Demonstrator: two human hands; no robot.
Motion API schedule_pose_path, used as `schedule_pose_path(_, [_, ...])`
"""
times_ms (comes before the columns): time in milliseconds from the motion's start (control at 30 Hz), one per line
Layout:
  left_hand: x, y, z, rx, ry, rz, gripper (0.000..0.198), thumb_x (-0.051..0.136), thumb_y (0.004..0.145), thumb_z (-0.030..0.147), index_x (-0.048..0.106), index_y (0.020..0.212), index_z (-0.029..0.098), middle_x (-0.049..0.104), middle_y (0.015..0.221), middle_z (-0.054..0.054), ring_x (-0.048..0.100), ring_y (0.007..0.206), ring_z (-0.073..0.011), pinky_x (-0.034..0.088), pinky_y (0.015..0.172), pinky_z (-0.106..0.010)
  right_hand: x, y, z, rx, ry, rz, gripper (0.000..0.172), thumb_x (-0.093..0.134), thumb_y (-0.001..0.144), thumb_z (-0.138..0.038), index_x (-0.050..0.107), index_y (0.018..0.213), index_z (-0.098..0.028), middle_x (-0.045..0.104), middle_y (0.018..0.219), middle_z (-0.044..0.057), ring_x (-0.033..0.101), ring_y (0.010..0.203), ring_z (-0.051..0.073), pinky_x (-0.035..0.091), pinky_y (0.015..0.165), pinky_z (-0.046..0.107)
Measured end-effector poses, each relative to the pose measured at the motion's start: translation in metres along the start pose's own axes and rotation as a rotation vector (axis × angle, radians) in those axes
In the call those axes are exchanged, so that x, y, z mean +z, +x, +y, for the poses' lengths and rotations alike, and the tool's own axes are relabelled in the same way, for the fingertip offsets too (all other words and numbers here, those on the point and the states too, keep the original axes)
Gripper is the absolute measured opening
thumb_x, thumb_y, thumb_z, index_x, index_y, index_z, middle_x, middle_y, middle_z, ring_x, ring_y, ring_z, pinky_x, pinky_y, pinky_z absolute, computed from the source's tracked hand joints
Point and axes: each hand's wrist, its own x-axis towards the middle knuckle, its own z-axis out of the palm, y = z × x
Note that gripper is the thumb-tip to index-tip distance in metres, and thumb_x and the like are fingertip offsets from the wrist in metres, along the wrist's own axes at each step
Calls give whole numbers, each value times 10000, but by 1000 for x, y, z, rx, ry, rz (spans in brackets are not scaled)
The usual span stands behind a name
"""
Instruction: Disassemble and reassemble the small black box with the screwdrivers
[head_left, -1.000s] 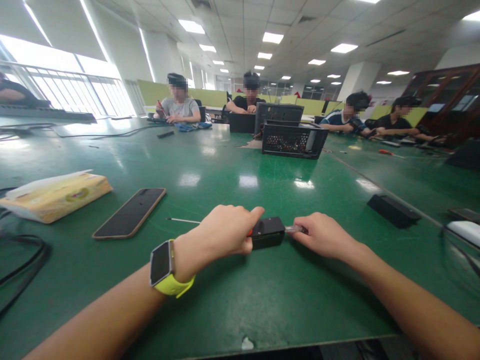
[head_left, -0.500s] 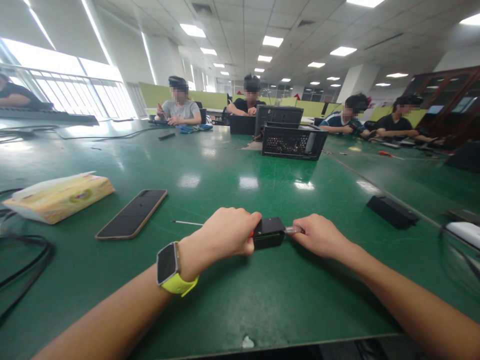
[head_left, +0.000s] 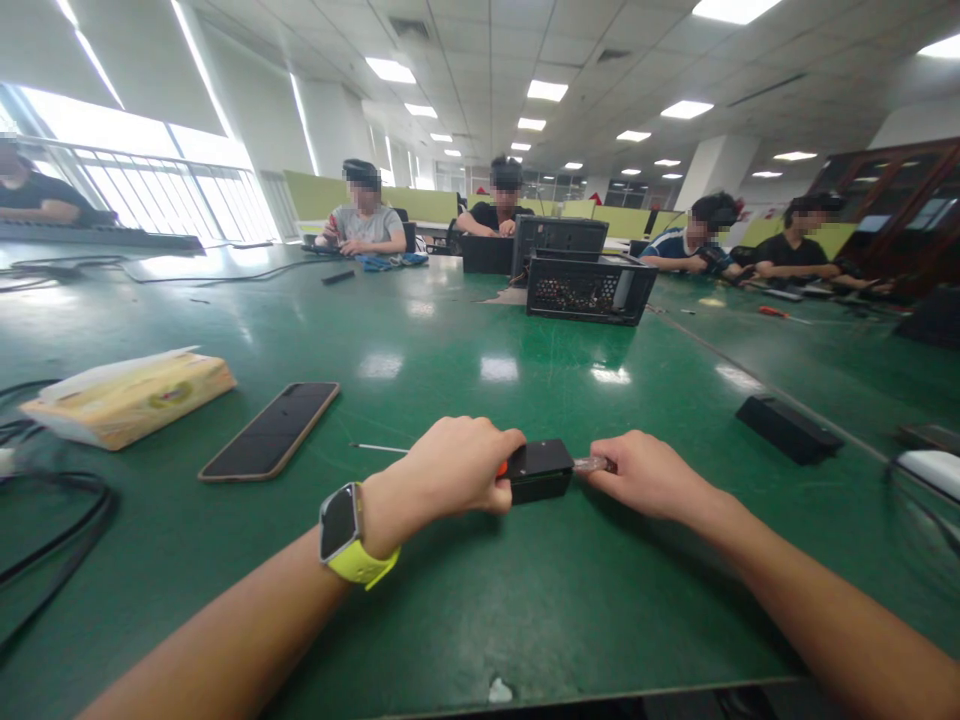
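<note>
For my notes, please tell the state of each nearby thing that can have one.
Left hand: closed on black box
Right hand: closed on clear tool
Black box: held at left end
Clear tool: at box's right end, contact unclear
Screwdriver: in left hand, shaft leftward
Phone: flat, screen dark
Watch: worn, screen dark

Two small black boxes [head_left: 541,472] [head_left: 789,430] are counted right of one phone [head_left: 271,432], one yellow pack [head_left: 146,400] left of it, five people [head_left: 45,200] [head_left: 367,228] [head_left: 480,215] [head_left: 679,250] [head_left: 793,252] beyond.
</note>
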Motion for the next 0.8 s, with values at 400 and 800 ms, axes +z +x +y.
schedule_pose_path(400, [5,-2,-5,-7,-13,19,298,567,699,358,647,959,236,700,770,-61,680,660,-303,445,504,-333,-11,4,15,-136,596,-164,295,572,865,-437,626,802,-154,548,662,-10,460,606,119,353,567,237])
schedule_pose_path(800, [6,-1,-3,-22,-6,37,271,553,694,355,638,921,233,690,743,-59,676,641,-310,440,491,-339,9,7,16,-20,871,-374,521,416,871,-668,483,691,-184,297,501,-87,231,404,58,171,378,201])
